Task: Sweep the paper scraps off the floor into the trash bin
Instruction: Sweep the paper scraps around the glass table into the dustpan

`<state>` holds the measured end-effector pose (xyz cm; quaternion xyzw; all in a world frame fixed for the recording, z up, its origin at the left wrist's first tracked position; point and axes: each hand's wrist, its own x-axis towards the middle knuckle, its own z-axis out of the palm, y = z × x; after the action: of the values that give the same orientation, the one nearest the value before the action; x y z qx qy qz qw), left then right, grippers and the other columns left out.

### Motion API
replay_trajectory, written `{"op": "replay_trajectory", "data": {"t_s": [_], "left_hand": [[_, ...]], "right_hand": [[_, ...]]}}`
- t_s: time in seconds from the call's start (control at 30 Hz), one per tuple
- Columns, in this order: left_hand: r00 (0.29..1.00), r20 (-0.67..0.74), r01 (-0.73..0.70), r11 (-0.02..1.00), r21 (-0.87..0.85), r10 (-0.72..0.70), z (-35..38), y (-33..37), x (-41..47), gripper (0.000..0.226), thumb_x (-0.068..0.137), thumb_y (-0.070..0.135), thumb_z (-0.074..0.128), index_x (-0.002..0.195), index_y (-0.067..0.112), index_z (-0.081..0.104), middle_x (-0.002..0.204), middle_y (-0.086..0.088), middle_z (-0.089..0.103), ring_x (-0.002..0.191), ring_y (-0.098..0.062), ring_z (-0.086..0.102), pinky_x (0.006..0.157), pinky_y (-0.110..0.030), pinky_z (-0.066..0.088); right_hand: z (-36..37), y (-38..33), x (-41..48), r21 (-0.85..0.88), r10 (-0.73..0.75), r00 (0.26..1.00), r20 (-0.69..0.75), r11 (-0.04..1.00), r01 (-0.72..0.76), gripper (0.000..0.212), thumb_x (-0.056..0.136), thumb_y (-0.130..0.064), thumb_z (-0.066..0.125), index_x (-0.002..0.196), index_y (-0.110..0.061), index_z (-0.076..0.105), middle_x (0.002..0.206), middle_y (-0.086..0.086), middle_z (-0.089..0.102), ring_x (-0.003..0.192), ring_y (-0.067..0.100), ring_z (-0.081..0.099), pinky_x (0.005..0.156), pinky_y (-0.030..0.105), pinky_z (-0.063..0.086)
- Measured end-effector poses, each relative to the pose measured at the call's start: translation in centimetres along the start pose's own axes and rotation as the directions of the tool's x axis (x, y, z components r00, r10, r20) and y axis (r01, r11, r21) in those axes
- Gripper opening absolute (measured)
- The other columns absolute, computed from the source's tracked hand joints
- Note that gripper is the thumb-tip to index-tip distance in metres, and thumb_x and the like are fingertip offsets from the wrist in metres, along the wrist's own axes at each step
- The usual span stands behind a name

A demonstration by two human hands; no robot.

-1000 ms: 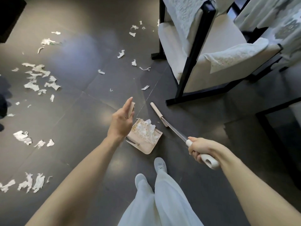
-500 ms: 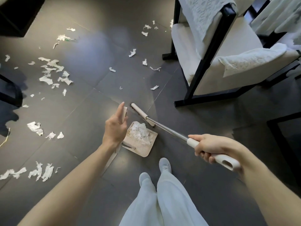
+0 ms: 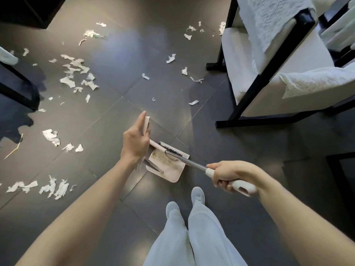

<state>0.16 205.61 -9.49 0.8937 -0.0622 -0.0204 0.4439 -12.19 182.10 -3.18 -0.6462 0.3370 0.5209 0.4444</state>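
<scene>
Broom (image 3: 192, 163) head has swung in since 0.5 s ago: it was out past the dustpan's far edge, now it lies across the dustpan (image 3: 171, 170) mouth, over the scraps I'd collected, so the white heap barely shows. View has shifted a bit too; more floor at left in sight.

L hand (image 3: 134, 143) grips the top of the dustpan's upright handle (image 3: 147, 122), one finger stretched up along it, rest of fingers hidden behind the back of the hand, so can't say exactly how they wrap. R hand (image 3: 228, 174) is closed tight round the broom's white grip, knuckles up, shaft slanting down-left to the pan.

Pan sits flat on the dark tiled floor (image 3: 119, 45), just ahead of my shoes (image 3: 197, 194).

Paper scraps (image 3: 76, 73) mostly still on the floor: big cluster far left, a row at lower left (image 3: 50, 189), a few bits (image 3: 51, 137) btwn those, and loose pcs (image 3: 184, 71) near the chair (image 3: 269, 72), which stands at right w/ black frame and white cushions. One scrap (image 3: 193, 102) lies near the pan, well short of it.
</scene>
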Motion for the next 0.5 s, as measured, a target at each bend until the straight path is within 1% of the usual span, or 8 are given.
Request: {"op": "replay_trajectory", "data": {"t_s": [0.03,0.07,0.13,0.23,0.3,0.4,0.5], "left_hand": [[1.000,0.001,0.003,1.000,-0.003,-0.003,-0.1,0.0,0.3,0.050,0.091,0.010,0.060,0.139,0.014,0.048,0.125,-0.012,0.063,0.113,-0.026,0.059,0.088,-0.006,0.031],[1.000,-0.006,0.007,1.000,-0.003,-0.007,-0.1,0.0,0.6,0.050,0.091,0.010,0.060,0.139,0.015,0.048,0.125,-0.012,0.063,0.112,-0.026,0.060,0.087,-0.006,0.031],[0.999,-0.032,0.023,1.000,-0.008,-0.023,-0.3,0.2,1.4,0.049,0.092,0.014,0.060,0.139,0.017,0.049,0.123,-0.011,0.064,0.111,-0.024,0.061,0.084,-0.003,0.031],[0.998,-0.064,0.006,1.000,-0.022,-0.007,-0.1,1.1,3.6,0.050,0.092,0.014,0.061,0.140,0.019,0.048,0.125,-0.007,0.064,0.111,-0.020,0.061,0.082,0.005,0.029],[0.997,-0.070,-0.019,1.000,-0.017,0.018,0.4,2.0,5.7,0.051,0.091,0.014,0.060,0.140,0.020,0.048,0.125,-0.005,0.063,0.111,-0.018,0.060,0.084,0.005,0.029],[0.995,-0.099,-0.019,1.000,-0.016,0.018,1.7,3.6,9.4,0.051,0.092,0.015,0.060,0.140,0.022,0.047,0.124,-0.004,0.064,0.108,-0.019,0.062,0.084,0.001,0.032],[0.991,-0.132,-0.024,1.000,-0.004,0.023,3.5,4.8,13.2,0.051,0.091,0.014,0.061,0.140,0.023,0.047,0.120,-0.005,0.066,0.102,-0.014,0.061,0.080,0.007,0.028]], "right_hand": [[-0.9,0.0,-0.4,0.047,0.003,1.000,0.007,0.999,-0.004,0.060,0.086,0.002,0.039,0.134,-0.033,0.042,0.044,-0.002,0.044,0.032,0.005,0.033,0.033,0.013,0.029],[-1.8,-0.1,-0.8,0.093,0.002,1.000,0.013,0.996,-0.003,0.063,0.085,0.004,0.038,0.135,-0.035,0.040,0.046,-0.001,0.042,0.032,0.005,0.032,0.032,0.012,0.028],[-3.8,-0.3,-1.6,0.140,-0.007,1.000,0.008,0.990,0.006,0.068,0.084,0.006,0.040,0.138,-0.036,0.039,0.054,0.000,0.038,0.034,0.005,0.032,0.032,0.012,0.028],[-6.4,-1.2,-2.4,0.164,-0.045,0.998,-0.038,0.985,0.051,0.071,0.083,0.006,0.043,0.140,-0.037,0.039,0.055,0.001,0.038,0.035,0.006,0.033,0.033,0.014,0.030],[-8.5,-2.3,-2.5,0.193,-0.080,0.994,-0.076,0.977,0.093,0.072,0.084,0.006,0.044,0.142,-0.036,0.037,0.057,0.002,0.037,0.035,0.006,0.032,0.032,0.014,0.030],[-12.4,-4.4,-2.2,0.228,-0.132,0.982,-0.138,0.960,0.162,0.073,0.086,0.008,0.043,0.144,-0.037,0.033,0.048,0.000,0.039,0.033,0.005,0.033,0.031,0.014,0.029],[-16.9,-6.9,-1.2,0.239,-0.162,0.966,-0.202,0.948,0.209,0.073,0.087,0.008,0.041,0.146,-0.036,0.030,0.042,-0.002,0.039,0.031,0.005,0.033,0.031,0.014,0.028]]}}
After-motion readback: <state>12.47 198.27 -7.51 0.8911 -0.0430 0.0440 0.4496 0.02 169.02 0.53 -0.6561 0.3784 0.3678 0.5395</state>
